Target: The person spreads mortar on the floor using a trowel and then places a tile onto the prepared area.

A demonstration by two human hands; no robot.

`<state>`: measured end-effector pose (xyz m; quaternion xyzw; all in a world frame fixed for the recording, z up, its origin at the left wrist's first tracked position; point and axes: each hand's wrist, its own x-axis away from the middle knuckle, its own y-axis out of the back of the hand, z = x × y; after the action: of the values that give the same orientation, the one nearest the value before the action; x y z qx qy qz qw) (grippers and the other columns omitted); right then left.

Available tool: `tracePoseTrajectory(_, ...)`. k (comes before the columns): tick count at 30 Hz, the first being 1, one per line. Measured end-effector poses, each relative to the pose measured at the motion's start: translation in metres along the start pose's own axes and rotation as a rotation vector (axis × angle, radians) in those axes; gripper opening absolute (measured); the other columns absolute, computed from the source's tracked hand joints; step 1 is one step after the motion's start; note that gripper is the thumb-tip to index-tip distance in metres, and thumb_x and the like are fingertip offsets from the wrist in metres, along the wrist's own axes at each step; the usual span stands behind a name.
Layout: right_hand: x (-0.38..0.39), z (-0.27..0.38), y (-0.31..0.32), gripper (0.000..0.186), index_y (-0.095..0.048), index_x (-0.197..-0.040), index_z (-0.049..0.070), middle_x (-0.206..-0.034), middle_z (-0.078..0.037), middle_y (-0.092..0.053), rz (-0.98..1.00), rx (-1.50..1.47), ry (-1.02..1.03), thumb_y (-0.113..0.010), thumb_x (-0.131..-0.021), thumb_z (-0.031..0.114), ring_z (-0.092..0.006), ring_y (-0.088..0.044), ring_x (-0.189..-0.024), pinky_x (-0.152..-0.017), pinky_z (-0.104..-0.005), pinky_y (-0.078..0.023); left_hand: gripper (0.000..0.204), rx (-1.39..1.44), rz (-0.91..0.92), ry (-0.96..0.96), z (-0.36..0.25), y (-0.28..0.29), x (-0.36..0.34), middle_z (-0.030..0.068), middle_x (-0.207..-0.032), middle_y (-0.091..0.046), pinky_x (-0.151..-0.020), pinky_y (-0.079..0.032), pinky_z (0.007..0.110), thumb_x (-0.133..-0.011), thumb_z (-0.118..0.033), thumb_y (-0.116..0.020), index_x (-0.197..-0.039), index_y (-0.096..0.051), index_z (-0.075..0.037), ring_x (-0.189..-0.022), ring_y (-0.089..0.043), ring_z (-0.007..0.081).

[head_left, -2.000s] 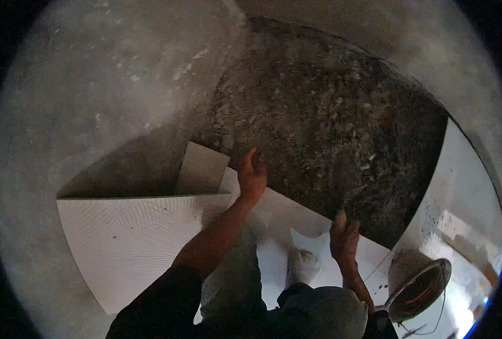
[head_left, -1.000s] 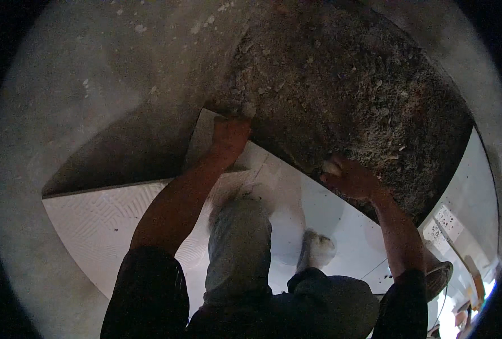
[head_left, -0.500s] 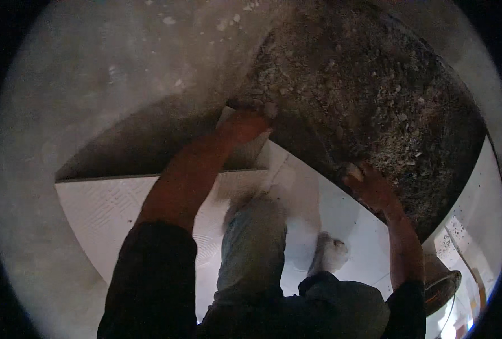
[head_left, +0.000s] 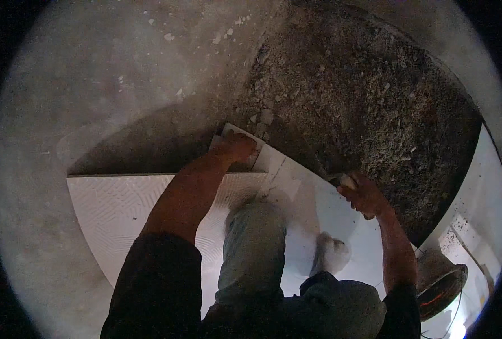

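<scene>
My left hand (head_left: 241,148) is closed on a small cut piece of tile (head_left: 234,131) at the corner where the white floor tiles (head_left: 341,217) meet the bare ground. Its fingertips are partly hidden. My right hand (head_left: 367,196) grips what looks like a trowel (head_left: 348,181) by its pale handle. The thin dark blade reaches left along the tile edge and is hard to make out. Left of my knee, under my left forearm, lies a large tile (head_left: 115,203) with ridged lines across its upper face.
Dark, crumbly mortar or soil (head_left: 369,96) spreads beyond the tile edge at the far right. Grey concrete floor (head_left: 121,68) with pale specks lies at the far left. A bucket (head_left: 440,285) stands on its side at the right, near my right elbow. My knee (head_left: 254,243) rests among the tiles.
My left hand has moved slightly nearer to me, and the small tile piece now shows beyond it. My right hand has come nearer, from the crumbly ground to the tile edge.
</scene>
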<state>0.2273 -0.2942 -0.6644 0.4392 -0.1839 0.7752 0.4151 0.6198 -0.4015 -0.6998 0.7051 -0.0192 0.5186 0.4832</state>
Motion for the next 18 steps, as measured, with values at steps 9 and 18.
tracePoseTrajectory(9, -0.066, 0.074, 0.014, 0.057, -0.051, -0.121, 0.006, -0.083, -0.011, -0.060, 0.177, 0.379, 0.366, -0.052, -0.089, 0.053, -0.0195, -0.059, -0.071, -0.067, -0.0360, -0.053, 0.034, 0.152, 0.316, 0.174, 0.001, 0.027, -0.007, 0.0111, -0.112, -0.061, -0.083, -0.049, 0.052, -0.085, -0.031, -0.061, -0.110, -0.063, -0.008, -0.100, -0.060, 0.0265)
tracePoseTrajectory(18, -0.072, 0.123, 0.033, 0.064, -0.044, -0.135, 0.010, -0.118, -0.022, -0.058, 0.099, 0.748, 0.213, -0.044, -0.091, 0.057, -0.0341, -0.058, -0.109, -0.097, -0.0491, -0.043, 0.041, 0.031, -0.157, 0.382, -0.061, 0.069, 0.014, 0.0188, -0.113, -0.057, -0.097, -0.031, 0.067, -0.087, -0.024, -0.055, -0.119, -0.055, 0.001, -0.109, -0.054, 0.0352)
